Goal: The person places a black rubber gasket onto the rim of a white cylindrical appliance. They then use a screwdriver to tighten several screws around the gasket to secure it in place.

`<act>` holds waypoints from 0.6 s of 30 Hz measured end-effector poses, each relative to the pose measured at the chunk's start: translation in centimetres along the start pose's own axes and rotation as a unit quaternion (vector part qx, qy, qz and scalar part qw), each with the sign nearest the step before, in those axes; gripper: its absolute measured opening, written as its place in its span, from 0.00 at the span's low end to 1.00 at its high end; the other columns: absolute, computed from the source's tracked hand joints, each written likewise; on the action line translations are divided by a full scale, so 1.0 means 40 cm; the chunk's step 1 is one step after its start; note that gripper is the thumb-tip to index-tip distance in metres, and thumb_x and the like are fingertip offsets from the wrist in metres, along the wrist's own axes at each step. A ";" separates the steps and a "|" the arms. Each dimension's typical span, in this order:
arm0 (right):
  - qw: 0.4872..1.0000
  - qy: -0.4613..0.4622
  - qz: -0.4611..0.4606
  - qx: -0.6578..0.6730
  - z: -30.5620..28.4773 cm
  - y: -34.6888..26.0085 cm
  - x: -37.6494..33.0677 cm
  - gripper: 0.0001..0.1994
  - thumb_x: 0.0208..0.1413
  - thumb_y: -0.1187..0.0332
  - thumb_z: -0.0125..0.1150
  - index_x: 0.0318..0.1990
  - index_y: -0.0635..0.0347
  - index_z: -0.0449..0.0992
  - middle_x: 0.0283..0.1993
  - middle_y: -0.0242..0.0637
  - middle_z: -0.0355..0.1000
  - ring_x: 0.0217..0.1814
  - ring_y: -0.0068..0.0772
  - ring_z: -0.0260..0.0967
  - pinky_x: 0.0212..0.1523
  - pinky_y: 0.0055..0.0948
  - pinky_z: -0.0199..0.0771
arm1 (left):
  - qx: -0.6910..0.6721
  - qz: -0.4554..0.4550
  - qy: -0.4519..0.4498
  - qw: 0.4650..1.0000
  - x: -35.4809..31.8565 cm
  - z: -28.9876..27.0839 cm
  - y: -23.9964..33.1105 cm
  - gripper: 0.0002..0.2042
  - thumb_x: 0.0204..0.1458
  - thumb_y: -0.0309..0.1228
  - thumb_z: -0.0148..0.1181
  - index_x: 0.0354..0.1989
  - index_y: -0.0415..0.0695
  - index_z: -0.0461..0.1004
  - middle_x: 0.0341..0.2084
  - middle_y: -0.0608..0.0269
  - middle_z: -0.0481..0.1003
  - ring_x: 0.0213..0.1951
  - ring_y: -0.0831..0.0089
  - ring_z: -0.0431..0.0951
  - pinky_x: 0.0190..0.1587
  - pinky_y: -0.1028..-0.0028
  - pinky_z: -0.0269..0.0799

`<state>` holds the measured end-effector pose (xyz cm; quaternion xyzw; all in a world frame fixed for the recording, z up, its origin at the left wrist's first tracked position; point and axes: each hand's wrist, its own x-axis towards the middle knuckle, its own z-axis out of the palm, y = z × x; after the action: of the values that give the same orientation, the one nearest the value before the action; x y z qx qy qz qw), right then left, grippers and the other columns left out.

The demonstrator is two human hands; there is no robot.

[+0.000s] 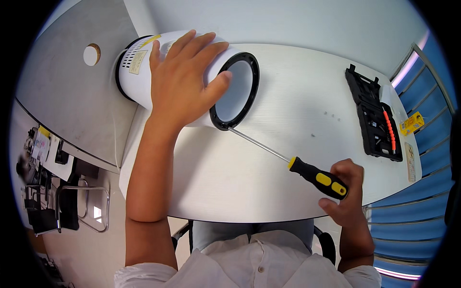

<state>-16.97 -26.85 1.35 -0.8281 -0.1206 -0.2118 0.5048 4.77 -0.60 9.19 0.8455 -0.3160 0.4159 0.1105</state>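
Note:
A white cylindrical appliance (139, 91) lies on its side at the table's back left. It has vent slots, a pale label and a black ring round each end. My left hand (185, 79) rests on top with its fingers spread, the thumb reaching over the near ring (254, 86). A screwdriver (307, 171) with a black and yellow handle slants from that ring down to the right. Its tip meets the ring's lower edge; any screw there is too small to make out. At the handle's end, my right hand (348, 192) curls its fingers round it, with the thumb held off below.
An open black tool case (372, 115) with bits and a red flexible shaft (389, 129) lies on the white table (269, 201) at the right. Beside it is a small yellow box (411, 123). A grey board (72, 101) with a round hole adjoins at the left.

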 end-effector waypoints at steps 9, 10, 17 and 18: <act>0.934 0.102 -0.218 -0.262 0.012 -0.003 0.008 0.18 0.56 0.60 0.60 0.47 0.61 0.68 0.38 0.45 0.71 0.31 0.38 0.69 0.30 0.30 0.70 | 0.021 0.008 -0.013 1.000 -0.002 0.003 -0.004 0.25 0.49 0.54 0.47 0.49 0.52 0.75 0.54 0.64 0.70 0.61 0.60 0.62 0.63 0.46 0.39; 0.937 0.108 -0.211 -0.255 0.014 -0.006 0.007 0.18 0.56 0.59 0.59 0.47 0.62 0.68 0.37 0.45 0.71 0.31 0.37 0.69 0.30 0.29 0.70 | 0.023 0.009 -0.012 1.000 -0.003 0.004 -0.004 0.25 0.49 0.54 0.47 0.49 0.52 0.75 0.54 0.64 0.70 0.61 0.60 0.62 0.63 0.46 0.39; 0.985 0.103 0.018 -0.136 0.047 -0.055 -0.029 0.16 0.59 0.62 0.52 0.45 0.68 0.68 0.32 0.45 0.72 0.28 0.33 0.70 0.32 0.25 0.70 | 0.013 0.006 -0.017 1.000 -0.002 0.007 -0.003 0.24 0.49 0.51 0.48 0.50 0.53 0.74 0.54 0.64 0.70 0.62 0.61 0.62 0.64 0.48 0.41; 0.986 0.104 0.045 -0.121 0.048 -0.056 -0.030 0.16 0.58 0.61 0.54 0.45 0.68 0.68 0.32 0.45 0.72 0.29 0.34 0.70 0.33 0.26 0.70 | 0.011 0.006 -0.018 1.000 -0.003 0.008 -0.002 0.24 0.49 0.51 0.48 0.50 0.53 0.74 0.55 0.64 0.70 0.62 0.61 0.62 0.64 0.49 0.41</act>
<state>-18.52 -24.10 1.77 -0.8612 -0.0037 -0.2872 0.4194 4.99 -0.62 8.89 0.8522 -0.3188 0.4043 0.0928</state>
